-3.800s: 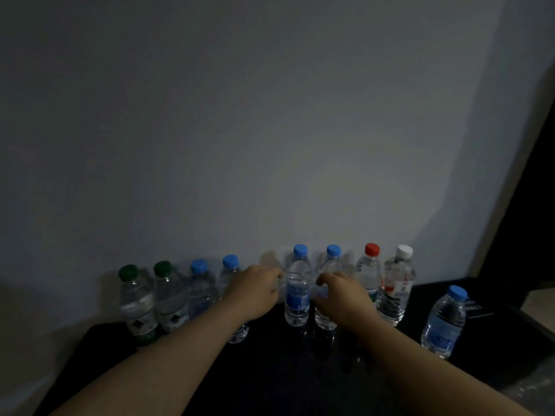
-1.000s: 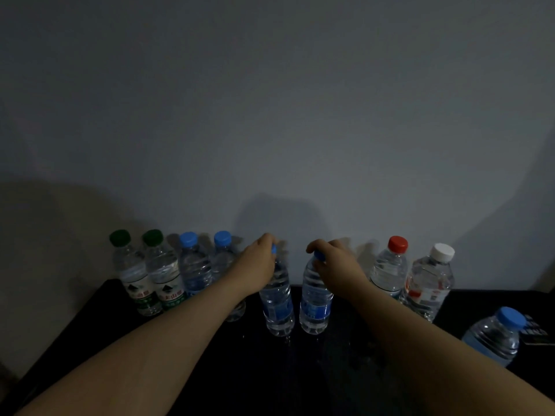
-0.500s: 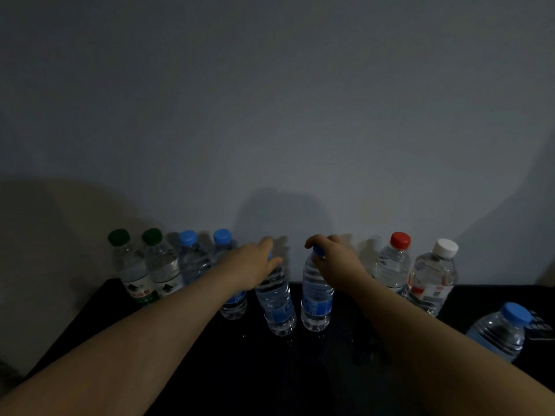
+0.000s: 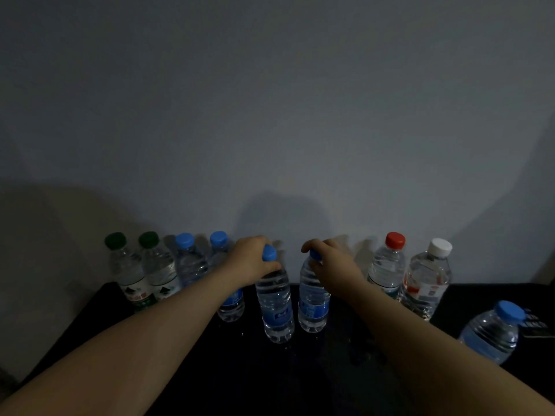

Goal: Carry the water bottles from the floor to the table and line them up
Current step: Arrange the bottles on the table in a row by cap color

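Observation:
Several water bottles stand in a row on a black table [image 4: 300,379] against the wall. My left hand [image 4: 250,261] grips the neck of a blue-capped bottle [image 4: 274,307] near the middle. My right hand [image 4: 333,262] holds the top of the neighbouring blue-capped bottle [image 4: 312,304]. To the left stand two green-capped bottles [image 4: 136,274] and two blue-capped ones [image 4: 192,262]. To the right stand a red-capped bottle [image 4: 386,265] and a white-capped bottle [image 4: 425,280]. A further blue-capped bottle [image 4: 492,334] stands apart at the front right.
A plain grey wall [image 4: 270,115] rises right behind the row. A small dark flat object [image 4: 537,327] lies at the table's right edge behind the lone bottle. The table's left edge [image 4: 75,319] runs diagonally toward me.
Both hands shifted from the bottles' bodies up to their tops. The two middle blue-capped bottles have come slightly forward of the row, and my left hand has tightened on its bottle's neck.

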